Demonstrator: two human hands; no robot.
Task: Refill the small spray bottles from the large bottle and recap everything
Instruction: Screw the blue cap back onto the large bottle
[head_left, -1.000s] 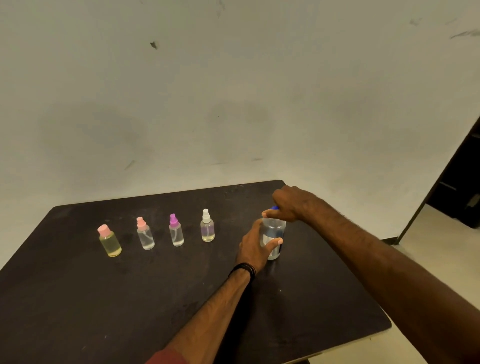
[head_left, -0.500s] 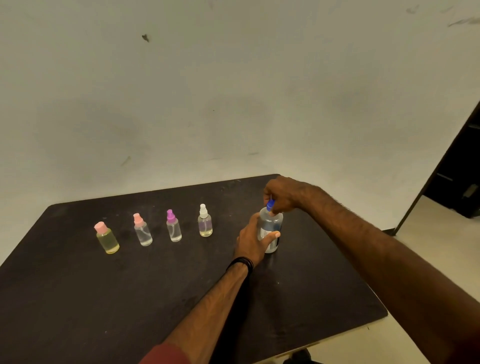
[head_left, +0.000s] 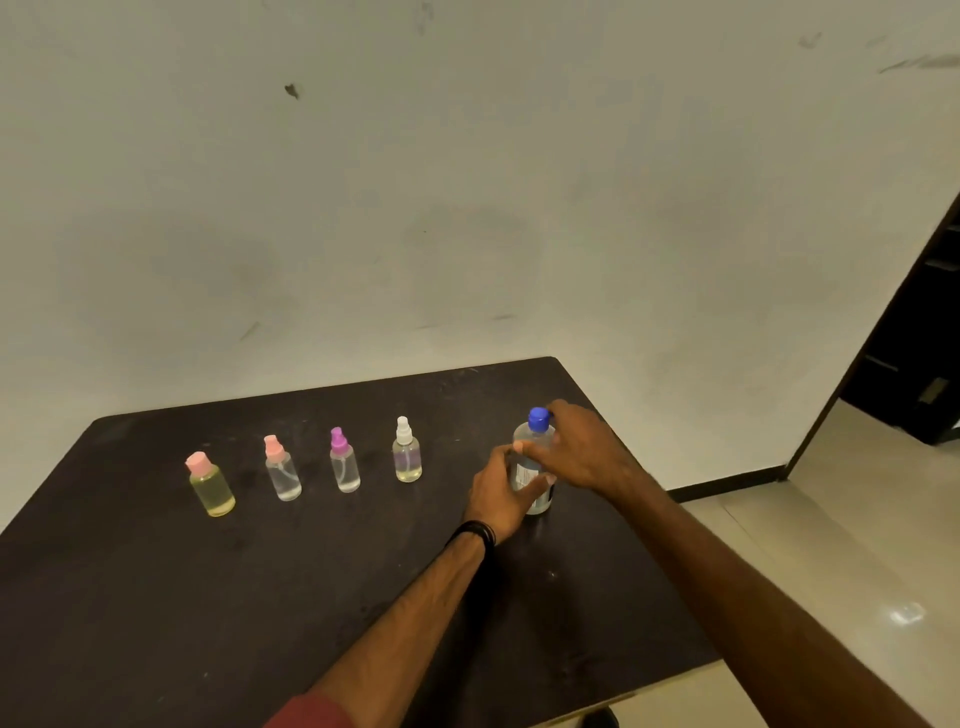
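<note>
The large clear bottle (head_left: 537, 499) with a blue cap (head_left: 538, 419) stands upright on the right part of the dark table (head_left: 156, 597). My left hand (head_left: 500, 496) wraps its lower body from the left. My right hand (head_left: 584, 453) holds its upper body just under the cap, which is on and uncovered. To the left stands a row of small bottles, all capped: a yellow one with a pink cap (head_left: 210, 486), a clear one with a pink sprayer (head_left: 282, 470), one with a purple sprayer (head_left: 344, 462), and one with a white sprayer (head_left: 407, 452).
The table's back edge runs close to a pale wall (head_left: 467, 208). Its right and front-right edges drop to a tiled floor (head_left: 857, 545). A dark doorway (head_left: 919, 353) opens at the far right.
My right hand has come off the blue cap and dropped to the bottle's shoulder, leaving the cap in plain sight. My left hand stays on the bottle's body.
</note>
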